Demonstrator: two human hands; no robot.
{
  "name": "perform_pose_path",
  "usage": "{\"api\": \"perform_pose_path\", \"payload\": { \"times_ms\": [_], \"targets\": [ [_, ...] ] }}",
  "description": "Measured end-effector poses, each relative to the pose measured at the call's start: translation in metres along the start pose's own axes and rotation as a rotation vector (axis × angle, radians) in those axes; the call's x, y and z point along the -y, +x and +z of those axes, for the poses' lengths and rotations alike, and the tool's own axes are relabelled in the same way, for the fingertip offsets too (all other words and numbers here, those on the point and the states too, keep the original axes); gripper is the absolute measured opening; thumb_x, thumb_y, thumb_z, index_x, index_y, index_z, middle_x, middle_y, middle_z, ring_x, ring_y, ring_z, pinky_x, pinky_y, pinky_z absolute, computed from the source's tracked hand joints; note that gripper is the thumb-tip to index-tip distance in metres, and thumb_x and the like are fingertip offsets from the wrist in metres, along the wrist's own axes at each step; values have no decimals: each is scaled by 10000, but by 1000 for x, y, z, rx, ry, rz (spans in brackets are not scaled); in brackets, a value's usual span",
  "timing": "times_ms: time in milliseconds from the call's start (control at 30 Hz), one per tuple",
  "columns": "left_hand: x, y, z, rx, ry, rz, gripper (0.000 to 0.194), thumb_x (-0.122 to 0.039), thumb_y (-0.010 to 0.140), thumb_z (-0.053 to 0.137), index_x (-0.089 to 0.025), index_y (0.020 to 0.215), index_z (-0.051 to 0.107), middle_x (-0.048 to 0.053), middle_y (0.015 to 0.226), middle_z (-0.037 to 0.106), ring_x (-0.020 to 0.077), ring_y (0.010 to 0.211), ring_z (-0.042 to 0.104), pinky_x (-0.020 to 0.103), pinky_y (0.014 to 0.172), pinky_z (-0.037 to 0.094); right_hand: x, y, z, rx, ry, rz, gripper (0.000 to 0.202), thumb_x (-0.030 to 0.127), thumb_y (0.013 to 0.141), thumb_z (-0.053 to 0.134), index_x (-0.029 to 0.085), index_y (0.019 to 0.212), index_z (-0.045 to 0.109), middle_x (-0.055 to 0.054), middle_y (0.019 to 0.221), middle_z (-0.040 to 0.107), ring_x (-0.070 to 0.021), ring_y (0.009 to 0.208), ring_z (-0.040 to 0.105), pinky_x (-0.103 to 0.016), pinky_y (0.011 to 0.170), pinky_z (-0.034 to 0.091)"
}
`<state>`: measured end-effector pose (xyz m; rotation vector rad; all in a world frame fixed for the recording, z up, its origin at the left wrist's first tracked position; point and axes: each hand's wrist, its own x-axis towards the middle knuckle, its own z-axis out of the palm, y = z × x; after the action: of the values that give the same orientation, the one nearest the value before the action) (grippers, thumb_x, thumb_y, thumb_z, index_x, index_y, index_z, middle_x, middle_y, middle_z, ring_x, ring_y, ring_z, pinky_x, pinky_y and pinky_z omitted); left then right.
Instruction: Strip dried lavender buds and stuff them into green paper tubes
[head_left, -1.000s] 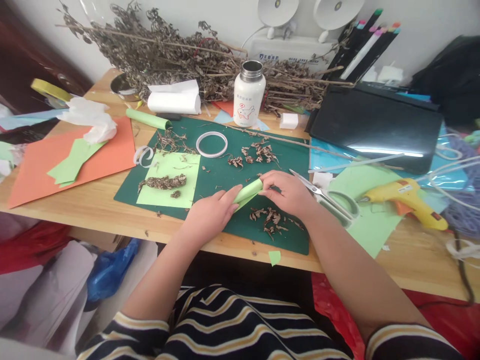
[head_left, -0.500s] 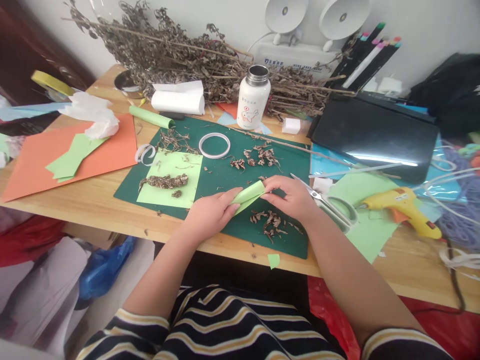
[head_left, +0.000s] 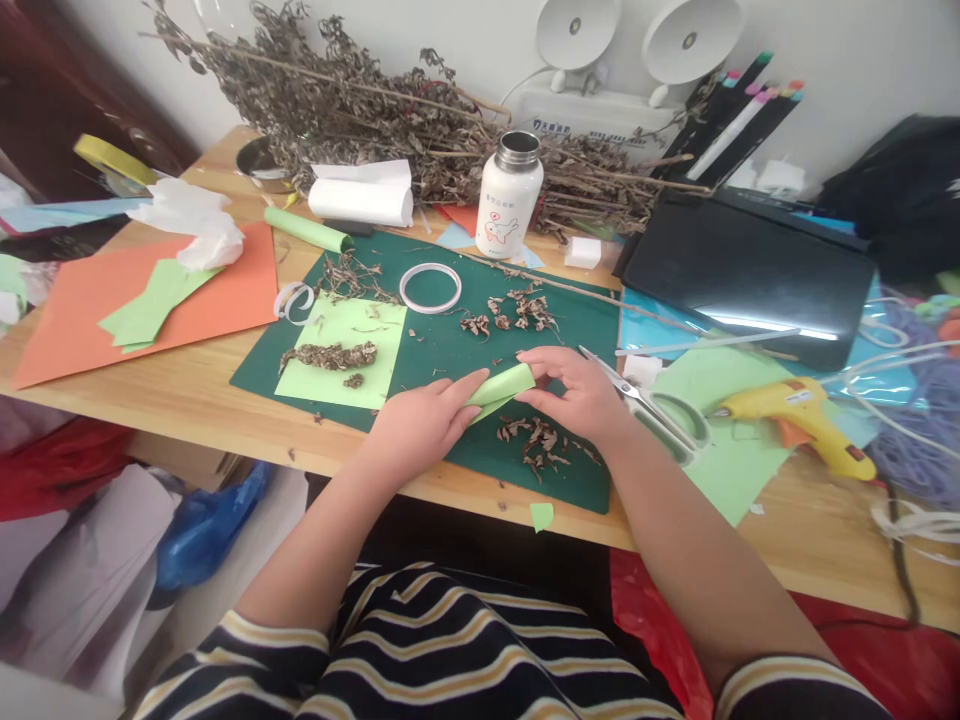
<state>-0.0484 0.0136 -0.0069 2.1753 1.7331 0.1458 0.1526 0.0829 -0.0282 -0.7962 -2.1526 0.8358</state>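
A rolled sheet of light green paper (head_left: 504, 388) is held between both hands above the green cutting mat (head_left: 442, 345). My left hand (head_left: 420, 425) pinches the roll's near left end. At its upper right end, the fingers of my right hand (head_left: 574, 390) close around the edge. Crumbled dry leaves (head_left: 538, 442) lie just below the roll, and another heap of dry leaves (head_left: 517, 310) is above it. On a light green sheet (head_left: 337, 385) to the left rests a clump of dried plant (head_left: 330, 355). Grey-handled scissors (head_left: 649, 405) lie beside my right hand.
A roll of tape (head_left: 430, 288) lies on the mat. Behind it stand an open white bottle (head_left: 510, 200) and a heap of dried branches (head_left: 360, 110). To the right are a yellow glue gun (head_left: 802, 410) and a black tablet-like slab (head_left: 750, 270). Orange paper (head_left: 150, 300) lies left.
The view has shifted slightly. Both hands keep hold of the green paper roll in nearly the same place, with the right fingers moved a little along its end.
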Motion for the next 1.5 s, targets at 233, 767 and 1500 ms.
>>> {"api": "perform_pose_path", "payload": {
  "times_ms": [233, 767, 1500],
  "targets": [
    [-1, -3, 4, -55, 132, 35, 462, -405, 903, 238, -282, 1326, 375, 75, 961, 631, 178, 732, 600, 221, 544, 361, 2, 1, 6, -55, 227, 57, 156, 205, 718, 595, 228, 849, 513, 48, 647, 499, -78, 528, 466, -223, 498, 423],
    [-4, -3, 0, 23, 178, 43, 494, -430, 905, 229, -253, 1359, 307, 65, 1028, 623, 204, 778, 627, 260, 542, 409, 2, 1, 9, 111, 510, 308, 437, 254, 743, 601, 267, 1149, 440, 54, 632, 485, -89, 583, 471, -232, 559, 395],
    [0, 1, -10, 170, -642, -73, 367, -483, 851, 335, -211, 1043, 491, 6, 798, 572, 127, 612, 546, 271, 591, 462, -1, 4, 6, -104, -289, -325, 113, 191, 805, 539, 237, 899, 579, -63, 1016, 471, -156, 898, 509, -299, 722, 499]
  ]
}}
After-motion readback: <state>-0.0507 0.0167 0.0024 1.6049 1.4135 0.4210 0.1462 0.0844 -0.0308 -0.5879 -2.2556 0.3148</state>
